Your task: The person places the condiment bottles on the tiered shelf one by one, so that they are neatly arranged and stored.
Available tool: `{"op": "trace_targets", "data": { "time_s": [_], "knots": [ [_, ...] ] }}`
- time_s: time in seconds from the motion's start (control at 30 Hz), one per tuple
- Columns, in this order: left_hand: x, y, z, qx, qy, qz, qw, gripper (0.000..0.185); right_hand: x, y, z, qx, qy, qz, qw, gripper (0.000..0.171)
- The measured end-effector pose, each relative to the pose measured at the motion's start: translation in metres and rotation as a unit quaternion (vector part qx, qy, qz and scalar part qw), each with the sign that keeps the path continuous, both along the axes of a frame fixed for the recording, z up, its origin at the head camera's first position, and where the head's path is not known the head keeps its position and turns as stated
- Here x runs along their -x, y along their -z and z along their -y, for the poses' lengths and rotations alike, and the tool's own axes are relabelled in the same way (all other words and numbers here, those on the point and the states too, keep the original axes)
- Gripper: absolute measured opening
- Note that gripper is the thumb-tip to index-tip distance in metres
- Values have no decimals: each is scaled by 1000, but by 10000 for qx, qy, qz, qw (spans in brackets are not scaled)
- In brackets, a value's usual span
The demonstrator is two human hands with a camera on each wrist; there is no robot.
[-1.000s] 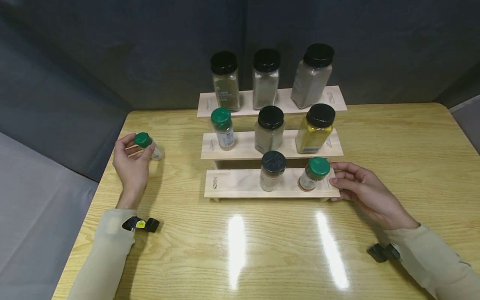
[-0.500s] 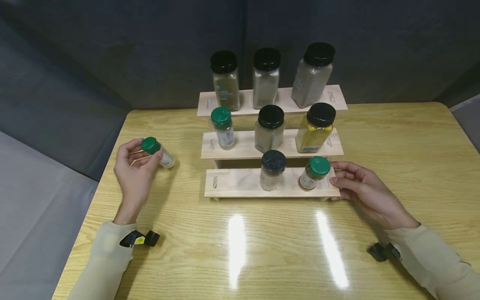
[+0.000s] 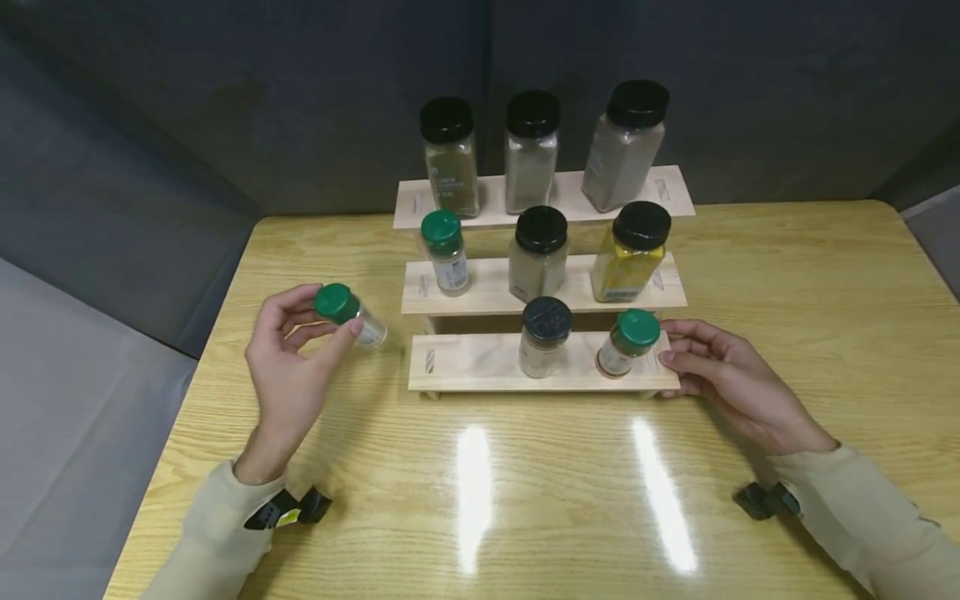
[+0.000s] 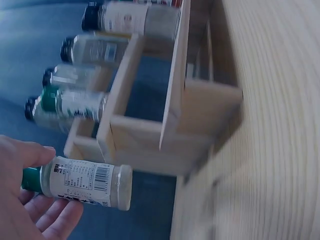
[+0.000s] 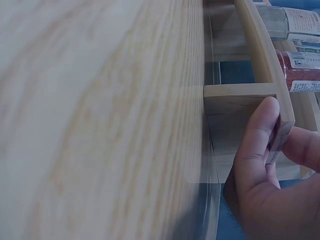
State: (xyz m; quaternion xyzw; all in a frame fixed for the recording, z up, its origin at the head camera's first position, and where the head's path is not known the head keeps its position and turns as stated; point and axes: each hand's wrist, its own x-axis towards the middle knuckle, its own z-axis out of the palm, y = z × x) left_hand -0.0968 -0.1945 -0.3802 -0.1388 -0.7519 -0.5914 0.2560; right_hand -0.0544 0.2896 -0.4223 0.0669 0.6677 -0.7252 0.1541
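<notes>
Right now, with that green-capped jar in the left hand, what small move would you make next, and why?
Probably carry the green-capped jar rightward and set it upright on the bare left end of the bottom shelf. The left hand holds it tilted above the table, near that gap, while the right hand grips the shelf's right end, seemingly steadying the rack.

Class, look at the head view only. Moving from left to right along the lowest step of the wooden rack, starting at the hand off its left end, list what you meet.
Left hand holding a green-capped jar → bare left part of the lowest step → dark-capped jar → green-capped jar of reddish spice → right hand gripping the step's right end.
</notes>
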Motion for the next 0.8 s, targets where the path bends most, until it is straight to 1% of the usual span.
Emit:
{"op": "trace_targets", "data": {
  "time_s": [0.13, 0.3, 0.43, 0.57, 0.8],
  "knots": [
    [-7, -3, -10, 6, 243, -142, 9996, 51, 0, 0, 1, 13, 19, -1, 10000, 27],
    [-13, -7, -24, 167, 504, -211, 9984, 52, -1, 0, 1, 49, 48, 8, 10000, 27],
    [-14, -8, -35, 307, 748, -259, 9964, 52, -1, 0, 0, 92, 42, -3, 9999, 27],
    [-14, -6, -47, 416, 985, -329, 9937, 52, -1, 0, 0, 69, 39, -1, 10000, 27],
    [-14, -3, -66, 486, 1247, -427, 9901, 52, -1, 1, 0, 56, 48, -13, 10000, 28]
  ]
}}
